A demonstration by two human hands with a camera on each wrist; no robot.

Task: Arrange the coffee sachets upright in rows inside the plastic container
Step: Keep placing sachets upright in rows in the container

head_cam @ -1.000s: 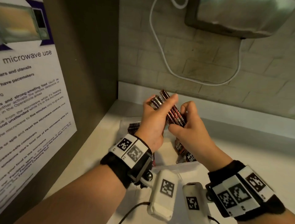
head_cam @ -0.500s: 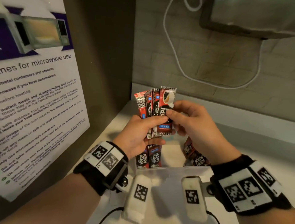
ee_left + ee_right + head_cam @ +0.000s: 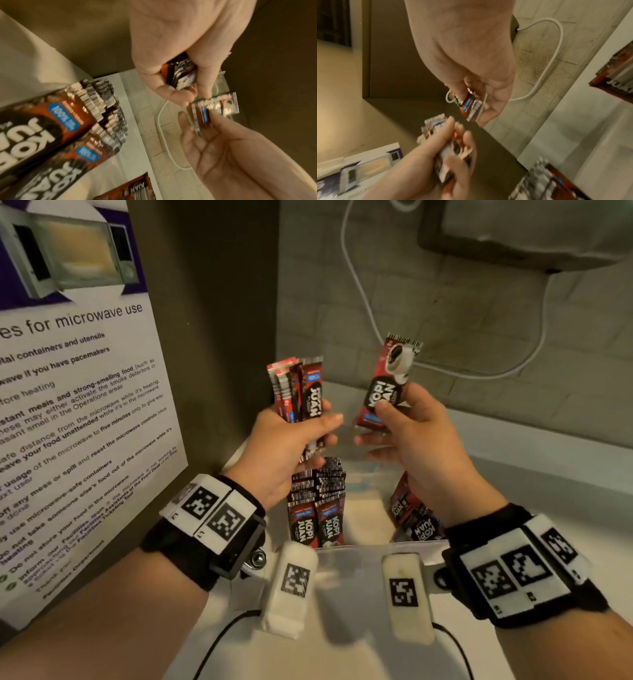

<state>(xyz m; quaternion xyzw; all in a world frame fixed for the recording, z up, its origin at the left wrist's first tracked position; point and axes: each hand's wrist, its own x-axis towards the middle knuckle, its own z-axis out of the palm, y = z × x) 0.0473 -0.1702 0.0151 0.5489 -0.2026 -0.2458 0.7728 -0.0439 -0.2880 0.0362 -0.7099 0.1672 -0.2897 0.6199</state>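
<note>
Above a pale worktop [image 3: 548, 491] set in a corner under a brick-patterned wall [image 3: 462, 320], the left hand [image 3: 284, 450] grips a bundle of sachets [image 3: 298, 392]; the right hand [image 3: 421, 440] pinches a single sachet [image 3: 383, 381]. Below, the plastic container [image 3: 363, 553] holds upright rows of sachets [image 3: 317, 501]. A microwave poster [image 3: 78, 405] hangs left.

Office pantry — microwave-use notice [image 3: 78, 392]
</note>
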